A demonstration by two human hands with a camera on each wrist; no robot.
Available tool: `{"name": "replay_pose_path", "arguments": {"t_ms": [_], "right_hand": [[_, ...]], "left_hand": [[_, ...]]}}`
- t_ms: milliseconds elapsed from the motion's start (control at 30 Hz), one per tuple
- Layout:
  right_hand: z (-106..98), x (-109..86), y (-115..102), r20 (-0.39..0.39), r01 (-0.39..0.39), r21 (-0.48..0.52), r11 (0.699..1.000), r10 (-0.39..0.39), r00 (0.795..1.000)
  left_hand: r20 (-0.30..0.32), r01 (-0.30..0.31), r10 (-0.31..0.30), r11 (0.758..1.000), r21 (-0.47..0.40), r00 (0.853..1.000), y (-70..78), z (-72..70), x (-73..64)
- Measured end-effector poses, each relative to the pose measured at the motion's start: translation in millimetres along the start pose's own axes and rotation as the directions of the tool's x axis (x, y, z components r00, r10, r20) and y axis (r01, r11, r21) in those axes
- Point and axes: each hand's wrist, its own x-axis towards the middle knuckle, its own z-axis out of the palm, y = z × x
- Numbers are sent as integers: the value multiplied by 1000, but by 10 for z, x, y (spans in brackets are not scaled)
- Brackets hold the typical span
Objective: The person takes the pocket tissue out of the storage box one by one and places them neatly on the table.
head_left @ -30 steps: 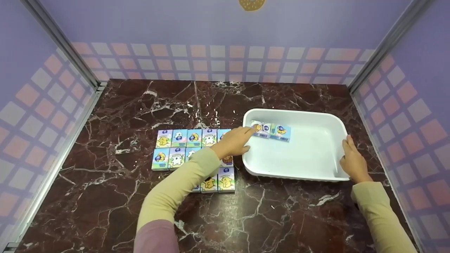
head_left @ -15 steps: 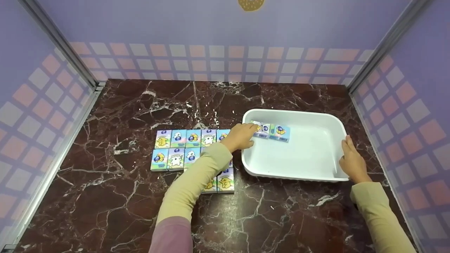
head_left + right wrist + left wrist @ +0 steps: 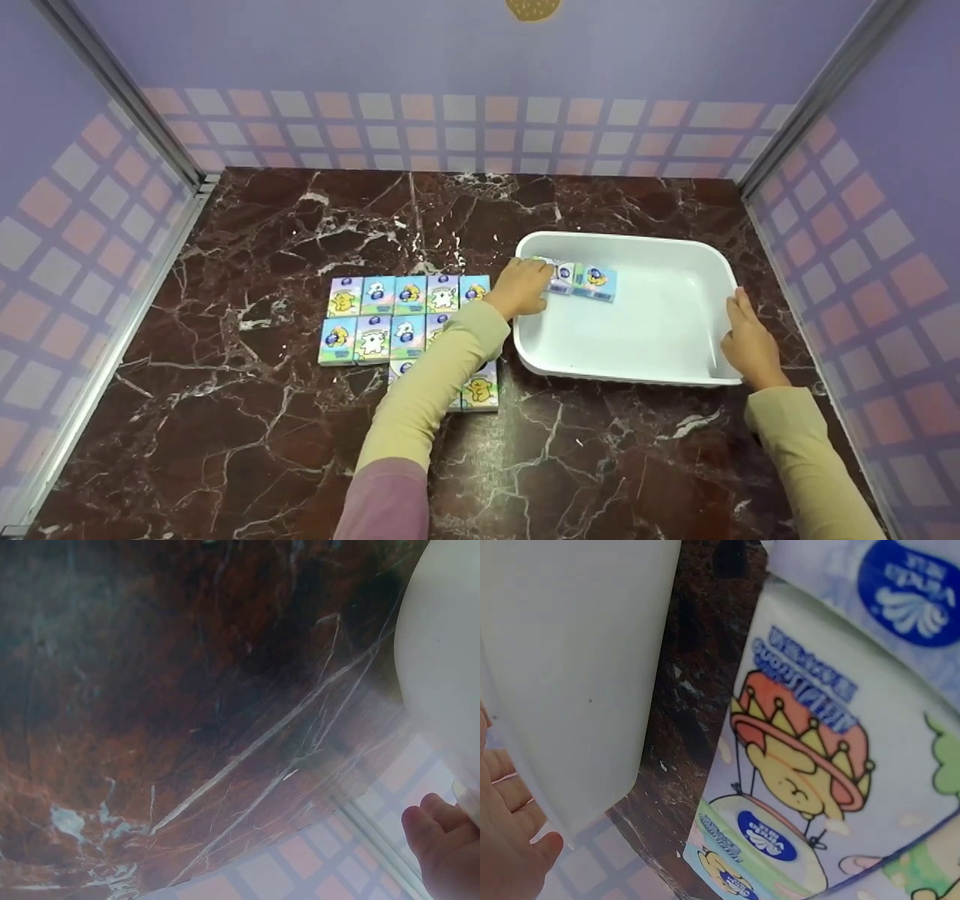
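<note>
A white plastic basin (image 3: 630, 337) stands on the right half of the table. Inside, along its back left, lie small printed tissue packs (image 3: 597, 282). My left hand (image 3: 521, 286) reaches over the basin's left rim, fingertips at the nearer of these packs and partly covering it. In the left wrist view, the left hand's thumb (image 3: 549, 849) stands apart from its fingers, beside the basin's white wall (image 3: 570, 675). My right hand (image 3: 752, 346) grips the basin's right rim; its fingers (image 3: 424, 829) show at the lower right of the right wrist view.
Rows of tissue packs (image 3: 373, 339) lie side by side left of the basin, some hidden under my left forearm (image 3: 427, 390). A close tissue pack (image 3: 795, 742) fills much of the left wrist view. Purple tiled walls (image 3: 480, 67) bound the dark marble table (image 3: 225, 420).
My left hand has moved slightly right and away from me, further over the basin's left rim, covering more of the pack there. The right hand keeps its place on the rim.
</note>
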Motion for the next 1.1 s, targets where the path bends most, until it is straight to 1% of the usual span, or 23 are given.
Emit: {"name": "replay_pose_path", "arguments": {"t_ms": [200, 433, 633, 733, 1100], "right_hand": [[3, 6, 0, 2, -2, -3, 1000, 2, 1000], [5, 9, -7, 5, -6, 4, 1000, 6, 1000], [20, 10, -14, -16, 8, 1, 1000, -8, 1000], [14, 7, -15, -24, 6, 5, 1000, -6, 1000], [-6, 0, -3, -17, 2, -3, 1000, -2, 1000]], "left_hand": [[47, 50, -50, 999, 19, 998, -1, 29, 69], [49, 86, -87, 996, 34, 995, 9, 59, 135], [74, 116, -121, 991, 64, 990, 19, 93, 166], [76, 131, -137, 989, 74, 988, 28, 105, 179], [109, 174, -192, 972, 160, 975, 89, 137, 199]]}}
